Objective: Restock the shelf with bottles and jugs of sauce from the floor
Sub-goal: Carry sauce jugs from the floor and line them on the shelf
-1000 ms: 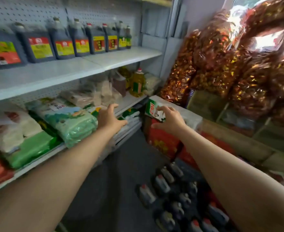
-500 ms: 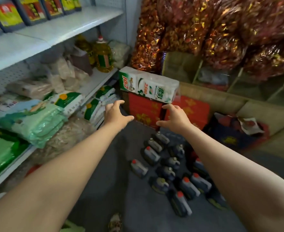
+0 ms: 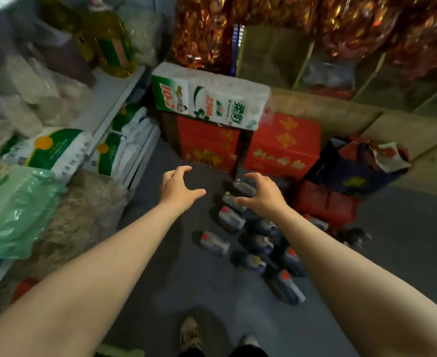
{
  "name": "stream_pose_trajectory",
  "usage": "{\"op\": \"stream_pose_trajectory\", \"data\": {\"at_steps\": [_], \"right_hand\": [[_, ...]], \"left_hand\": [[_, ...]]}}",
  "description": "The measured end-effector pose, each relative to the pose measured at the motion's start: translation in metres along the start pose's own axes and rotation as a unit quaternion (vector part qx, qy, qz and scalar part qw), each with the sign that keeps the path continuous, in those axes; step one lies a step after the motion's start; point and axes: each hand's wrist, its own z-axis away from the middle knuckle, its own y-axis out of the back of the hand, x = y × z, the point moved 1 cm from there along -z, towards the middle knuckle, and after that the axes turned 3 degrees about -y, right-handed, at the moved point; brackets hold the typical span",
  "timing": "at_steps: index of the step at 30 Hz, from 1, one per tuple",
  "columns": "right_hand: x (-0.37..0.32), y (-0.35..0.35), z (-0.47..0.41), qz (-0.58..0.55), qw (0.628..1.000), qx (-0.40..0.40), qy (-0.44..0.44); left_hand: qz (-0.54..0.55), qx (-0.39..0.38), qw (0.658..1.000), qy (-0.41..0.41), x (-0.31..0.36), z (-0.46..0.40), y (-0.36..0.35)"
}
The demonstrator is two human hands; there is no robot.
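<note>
Several dark sauce jugs [image 3: 260,244] with red or pale caps stand in a cluster on the grey floor [image 3: 176,284], right of centre. My right hand [image 3: 262,194] hovers over the far end of the cluster with its fingers spread and loosely curved, holding nothing. My left hand [image 3: 178,188] reaches out beside it over bare floor, fingers spread, also holding nothing. The white shelf [image 3: 114,99] runs along the left, with its lower boards in view.
Bags of rice and noodles [image 3: 55,148] fill the lower shelf levels, with a yellow oil bottle [image 3: 114,45] behind. Red cartons [image 3: 281,145] topped by a tissue pack [image 3: 212,99] stand beyond the jugs. A dark bag [image 3: 354,173] lies right. My shoe [image 3: 190,333] shows below.
My view has tilted down from the upper shelf to the floor. Both hands have dropped toward the jugs, and the right hand now hangs over the far jugs.
</note>
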Motion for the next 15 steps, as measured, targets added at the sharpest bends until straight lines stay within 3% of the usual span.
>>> {"op": "stream_pose_trajectory", "data": {"at_steps": [7, 15], "right_hand": [[0.067, -0.106, -0.048, -0.055, 0.994, -0.035, -0.090], [0.195, -0.278, -0.104, -0.134, 0.970, -0.066, -0.189]], "left_hand": [[0.009, -0.084, 0.995, 0.061, -0.075, -0.049, -0.079], [-0.002, -0.142, 0.984, 0.109, -0.220, -0.101, -0.213]]}}
